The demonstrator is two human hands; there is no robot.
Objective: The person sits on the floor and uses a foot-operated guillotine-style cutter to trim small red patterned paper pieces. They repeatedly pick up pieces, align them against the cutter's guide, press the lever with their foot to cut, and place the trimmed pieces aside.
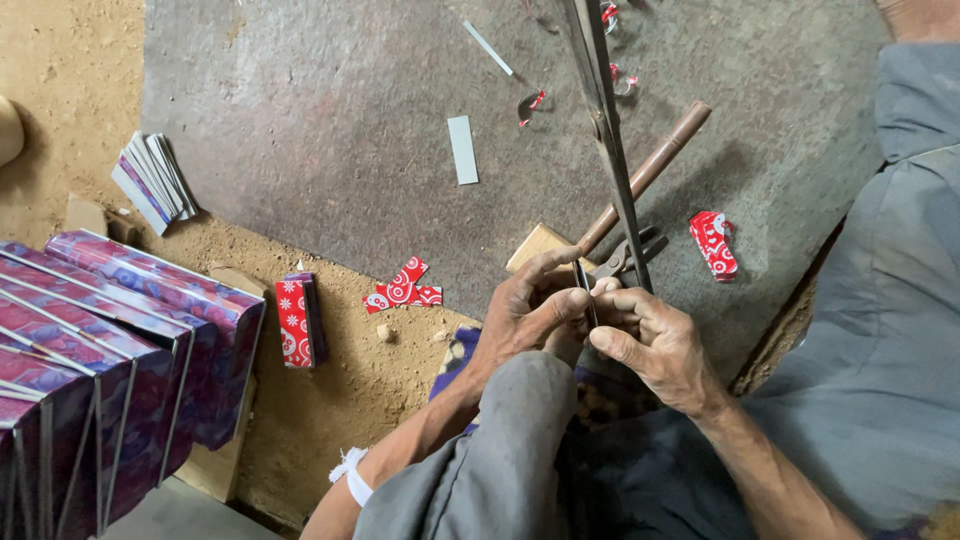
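My left hand (525,312) and my right hand (655,338) meet over my knee, both pinching a small dark metal strip (584,281) held upright between the fingertips. Long metal shears (608,130) rise from just behind my hands toward the top of the view. A hammer with a brown handle (650,170) and wooden block (538,246) lies on the grey slab (320,120) right behind my hands.
Red patterned metal scraps (402,288), (714,242) and a folded red piece (296,322) lie around. A silver strip (462,150) rests on the slab. Purple patterned tin boxes (110,350) stack at left, beside a pile of cut strips (152,180) on sandy ground.
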